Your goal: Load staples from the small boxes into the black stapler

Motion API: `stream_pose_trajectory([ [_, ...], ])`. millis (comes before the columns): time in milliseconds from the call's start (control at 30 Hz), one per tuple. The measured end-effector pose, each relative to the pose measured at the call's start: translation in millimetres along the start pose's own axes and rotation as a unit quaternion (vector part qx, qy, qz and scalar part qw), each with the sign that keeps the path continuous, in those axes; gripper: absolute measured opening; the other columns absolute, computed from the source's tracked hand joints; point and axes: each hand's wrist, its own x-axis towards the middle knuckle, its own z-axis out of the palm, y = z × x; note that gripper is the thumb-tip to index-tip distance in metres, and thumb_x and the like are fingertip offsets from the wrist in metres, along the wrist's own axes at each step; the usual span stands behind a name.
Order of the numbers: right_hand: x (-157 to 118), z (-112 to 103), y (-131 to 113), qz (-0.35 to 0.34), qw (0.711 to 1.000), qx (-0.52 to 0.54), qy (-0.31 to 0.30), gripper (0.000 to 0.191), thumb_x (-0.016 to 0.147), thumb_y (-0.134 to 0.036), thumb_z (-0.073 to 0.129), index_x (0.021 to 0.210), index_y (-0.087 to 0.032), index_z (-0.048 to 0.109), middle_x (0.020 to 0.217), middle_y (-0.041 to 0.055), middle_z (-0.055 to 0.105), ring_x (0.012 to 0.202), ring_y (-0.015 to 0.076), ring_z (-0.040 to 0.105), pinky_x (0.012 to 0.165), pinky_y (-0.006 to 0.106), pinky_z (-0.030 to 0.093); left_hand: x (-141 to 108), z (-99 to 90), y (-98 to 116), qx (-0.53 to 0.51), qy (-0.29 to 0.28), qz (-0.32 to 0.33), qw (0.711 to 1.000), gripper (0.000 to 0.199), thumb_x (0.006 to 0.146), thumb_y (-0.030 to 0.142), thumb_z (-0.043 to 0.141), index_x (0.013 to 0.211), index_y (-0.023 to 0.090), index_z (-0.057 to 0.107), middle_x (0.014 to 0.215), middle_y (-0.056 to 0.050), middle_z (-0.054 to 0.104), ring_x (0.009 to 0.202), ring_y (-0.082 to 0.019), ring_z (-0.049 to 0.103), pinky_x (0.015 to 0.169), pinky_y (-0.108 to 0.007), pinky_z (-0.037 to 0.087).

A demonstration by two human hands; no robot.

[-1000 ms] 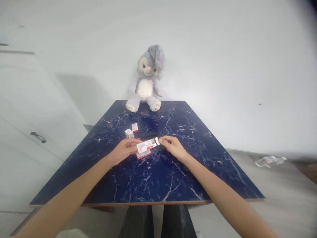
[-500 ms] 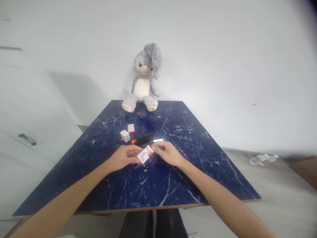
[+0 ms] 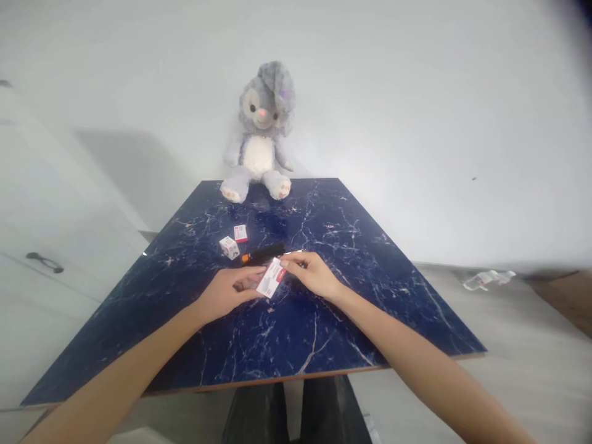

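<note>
Between my two hands is a small white-and-red box (image 3: 271,279), tilted above the dark blue tabletop. My left hand (image 3: 226,293) grips its lower left side between thumb and fingers. At the upper right end, my right hand (image 3: 313,271) pinches the box with thumb and forefinger. Just beyond it lies a black cylindrical object with an orange tip (image 3: 263,253); a bright silvery piece beside it is partly hidden by my right hand. Two more small white boxes rest farther left: a cube-like box (image 3: 229,247) and a flatter box with a red edge (image 3: 240,233).
A grey plush rabbit (image 3: 261,132) sits at the far edge of the marbled blue table (image 3: 361,308), against the white wall. Clear plastic packaging (image 3: 489,279) lies on the floor at the right. A dark handle (image 3: 44,262) is on the white door at the left.
The box has turned a little in my hands, so its printed face shows more upright. Both hands still hold it. The whole view has shifted slightly.
</note>
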Motion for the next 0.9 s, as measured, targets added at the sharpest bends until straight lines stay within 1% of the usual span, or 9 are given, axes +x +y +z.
stream_pose_trajectory([
  [133,-3,-2,-10,-0.075,0.994,-0.077,-0.014,0.026,0.098,-0.037,0.056,0.104,-0.022,0.077,0.102,0.0045,0.073,0.092,0.0173,0.067,0.084,0.029,0.051,-1,0.3,-1,0.061,0.037,0.053,0.996,0.048,0.080,0.040,0.075,0.126,0.029,0.066,0.097,0.000,0.076,0.060,-0.010,0.060,0.068,-0.025,0.054],
  [267,-7,-3,-15,-0.146,0.973,-0.178,-0.027,0.027,0.097,-0.032,0.060,0.119,-0.025,0.072,0.106,0.0056,0.070,0.089,0.0157,0.066,0.084,0.028,0.051,-2,1.5,-2,0.120,0.029,0.083,0.989,0.047,0.082,0.040,0.074,0.127,0.030,0.066,0.096,0.001,0.075,0.058,-0.009,0.057,0.062,-0.022,0.051],
  [367,-8,-6,-14,-0.166,0.965,-0.199,-0.039,0.029,0.097,-0.032,0.060,0.123,-0.025,0.070,0.108,0.0061,0.068,0.093,0.0158,0.065,0.087,0.029,0.051,-3,3.9,-7,0.140,0.030,0.091,0.985,0.050,0.083,0.040,0.073,0.131,0.032,0.062,0.098,0.002,0.074,0.059,-0.009,0.057,0.062,-0.023,0.050],
  [433,-7,-9,-14,-0.176,0.962,-0.204,-0.054,0.031,0.098,-0.031,0.058,0.126,-0.025,0.068,0.109,0.0064,0.067,0.095,0.0163,0.065,0.088,0.029,0.051,-3,5.4,-9,0.155,0.031,0.089,0.983,0.051,0.084,0.040,0.072,0.132,0.032,0.060,0.102,0.001,0.074,0.066,-0.011,0.061,0.067,-0.024,0.052],
  [533,-8,-11,-14,-0.191,0.955,-0.215,-0.072,0.031,0.098,-0.030,0.058,0.127,-0.026,0.068,0.112,0.0072,0.066,0.098,0.0176,0.065,0.090,0.030,0.052,-2,7.9,-10,0.190,0.035,0.120,0.974,0.053,0.082,0.042,0.073,0.132,0.031,0.059,0.114,-0.003,0.071,0.093,-0.020,0.066,0.086,-0.034,0.054],
  [633,-12,-1,-17,-0.209,0.952,-0.207,-0.082,0.030,0.098,-0.028,0.055,0.126,-0.028,0.068,0.114,0.0069,0.064,0.100,0.0177,0.064,0.092,0.030,0.052,1,11.7,-7,0.227,0.086,0.194,0.950,0.059,0.081,0.044,0.075,0.134,0.025,0.056,0.130,-0.010,0.063,0.121,-0.029,0.057,0.104,-0.048,0.045],
  [700,-17,10,-20,-0.229,0.947,-0.205,-0.098,0.030,0.099,-0.024,0.053,0.123,-0.031,0.070,0.116,0.0058,0.063,0.100,0.0166,0.064,0.089,0.028,0.053,1,14.7,-5,0.248,0.109,0.236,0.933,0.053,0.086,0.039,0.070,0.134,0.023,0.055,0.134,-0.013,0.060,0.125,-0.030,0.054,0.108,-0.049,0.042],
  [800,-20,21,-22,-0.249,0.941,-0.207,-0.099,0.030,0.099,-0.023,0.052,0.121,-0.033,0.070,0.116,0.0044,0.063,0.100,0.0154,0.064,0.088,0.026,0.053,0,17.9,-4,0.282,0.087,0.267,0.917,0.045,0.091,0.032,0.062,0.135,0.023,0.054,0.130,-0.013,0.062,0.123,-0.028,0.057,0.107,-0.047,0.044],
  [900,-17,16,-19,-0.230,0.951,-0.199,-0.064,0.027,0.099,-0.027,0.055,0.121,-0.030,0.070,0.108,0.0049,0.067,0.098,0.0164,0.065,0.090,0.027,0.051,-3,18.5,-4,0.293,0.095,0.266,0.913,0.064,0.089,0.034,0.066,0.146,0.021,0.041,0.134,-0.016,0.059,0.124,-0.029,0.056,0.107,-0.047,0.045],
])
